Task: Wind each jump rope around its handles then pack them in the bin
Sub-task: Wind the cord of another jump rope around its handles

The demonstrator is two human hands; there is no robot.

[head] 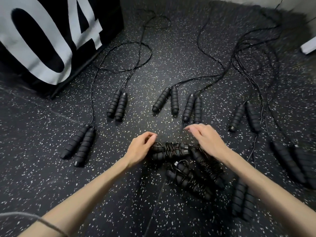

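My left hand (142, 147) pinched the wound jump rope (171, 150) on the speckled floor (51, 168); right hand (206, 136) hovered, fingers loosely spread. Cord looked springy, light; grip across foam handles over the wraps.

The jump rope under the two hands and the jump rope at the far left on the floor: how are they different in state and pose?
The rope under the hands has its cord wound in many turns around its handles; the far-left rope has bare handles, and its cord trails away up the floor. The wound one lies crosswise and is touched by the left hand, with the right hand above it; the far-left one lies diagonally, untouched. Both have black ribbed handles laid side by side.
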